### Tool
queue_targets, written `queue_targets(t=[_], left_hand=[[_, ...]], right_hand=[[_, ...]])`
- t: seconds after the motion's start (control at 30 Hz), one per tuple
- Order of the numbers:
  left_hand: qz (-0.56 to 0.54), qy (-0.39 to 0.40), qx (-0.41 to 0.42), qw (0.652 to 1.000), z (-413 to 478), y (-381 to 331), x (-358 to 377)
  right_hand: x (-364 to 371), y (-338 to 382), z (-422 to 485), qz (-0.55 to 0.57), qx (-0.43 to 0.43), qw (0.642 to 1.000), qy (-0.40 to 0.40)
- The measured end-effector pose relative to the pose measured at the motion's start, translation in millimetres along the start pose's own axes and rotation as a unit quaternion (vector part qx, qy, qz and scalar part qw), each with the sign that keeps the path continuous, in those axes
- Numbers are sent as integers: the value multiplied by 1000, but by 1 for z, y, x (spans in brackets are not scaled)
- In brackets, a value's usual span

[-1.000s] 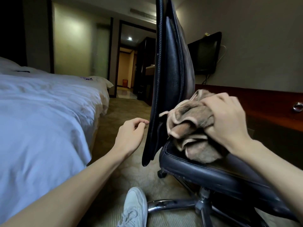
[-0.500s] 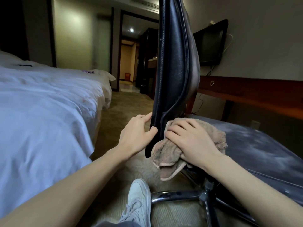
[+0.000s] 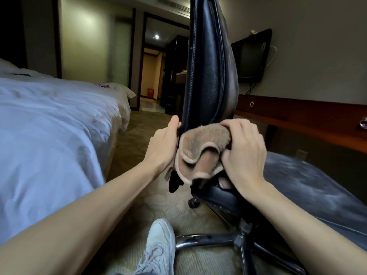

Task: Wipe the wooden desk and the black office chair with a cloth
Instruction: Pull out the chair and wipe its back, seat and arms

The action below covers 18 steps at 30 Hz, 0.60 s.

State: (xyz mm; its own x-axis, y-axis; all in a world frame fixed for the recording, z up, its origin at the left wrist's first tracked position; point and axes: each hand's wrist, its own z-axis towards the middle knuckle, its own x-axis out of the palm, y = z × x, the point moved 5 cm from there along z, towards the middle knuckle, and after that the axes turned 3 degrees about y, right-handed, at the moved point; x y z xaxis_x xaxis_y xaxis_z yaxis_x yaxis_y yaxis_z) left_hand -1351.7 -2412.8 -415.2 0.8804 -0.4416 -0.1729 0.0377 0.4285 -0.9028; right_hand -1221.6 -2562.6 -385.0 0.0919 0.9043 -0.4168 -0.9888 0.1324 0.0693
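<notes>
The black office chair (image 3: 208, 76) stands edge-on in front of me, its tall leather backrest rising out of the frame and its dusty seat (image 3: 309, 187) stretching to the right. My right hand (image 3: 244, 151) grips a bunched brown cloth (image 3: 200, 151) and presses it against the lower part of the backrest. My left hand (image 3: 164, 143) holds the backrest's left edge, thumb up along it. The wooden desk (image 3: 309, 116) runs along the right wall behind the chair.
A bed with white sheets (image 3: 49, 126) fills the left side. My white shoe (image 3: 158, 247) rests on the carpet beside the chair's chrome base (image 3: 238, 239). A TV (image 3: 252, 56) hangs on the wall above the desk. A doorway (image 3: 156, 72) opens at the far end.
My right hand brought the cloth from the seat down to the backrest's lower edge, then slightly up it. My left hand moved in and took hold of the backrest's edge.
</notes>
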Motion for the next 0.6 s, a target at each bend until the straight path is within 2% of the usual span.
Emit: queue_targets(t=[0.13, 0.17, 0.23, 0.3, 0.4, 0.47, 0.6], left_hand=[[-127, 27, -57, 990, 5, 11, 3], [-161, 36, -64, 984, 7, 12, 4], [-198, 43, -70, 977, 8, 11, 7], [-154, 40, -47, 986, 6, 7, 6], [-92, 42, -37, 994, -1, 8, 3], [-65, 37, -36, 997, -4, 6, 1], [-17, 36, -41, 998, -12, 3, -1]], right_hand=[[24, 13, -6, 121, 77, 990, 14], [32, 20, -12, 115, 72, 990, 43], [46, 39, -28, 78, -1, 989, 124], [50, 48, -33, 65, -67, 981, 169], [43, 42, -19, 75, -52, 972, 215], [29, 37, -11, 81, -56, 976, 196], [-18, 26, 3, 56, -72, 994, 56]])
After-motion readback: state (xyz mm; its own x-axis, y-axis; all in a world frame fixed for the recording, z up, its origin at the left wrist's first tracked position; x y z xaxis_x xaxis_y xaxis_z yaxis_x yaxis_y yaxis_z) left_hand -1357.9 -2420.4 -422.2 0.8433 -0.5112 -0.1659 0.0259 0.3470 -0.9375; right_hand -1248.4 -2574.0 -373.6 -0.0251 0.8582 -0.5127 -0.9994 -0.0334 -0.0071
